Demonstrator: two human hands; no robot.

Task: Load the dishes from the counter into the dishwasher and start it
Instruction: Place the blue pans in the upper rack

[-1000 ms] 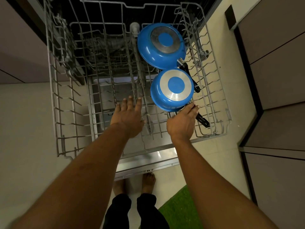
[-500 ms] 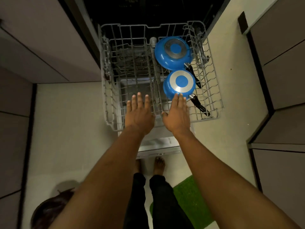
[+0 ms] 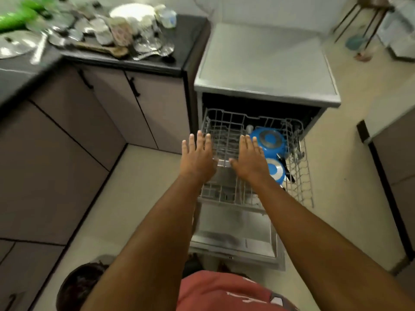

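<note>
Steel and white dishes, judged stiff, slick, fragile in part and best taken by their rims, are heaped on the counter left of the dishwasher rack holding two blue pans, over which the left hand and right hand are spread, each grip released.

Far beyond the left hand and to its left, the dishes on the counter are smeared by blur, so single pieces can hardly be told. The counter is cut off by the left edge. The nearer blue pan is partly covered by the right hand. Whether the rack is touched by either hand cannot be told.
</note>
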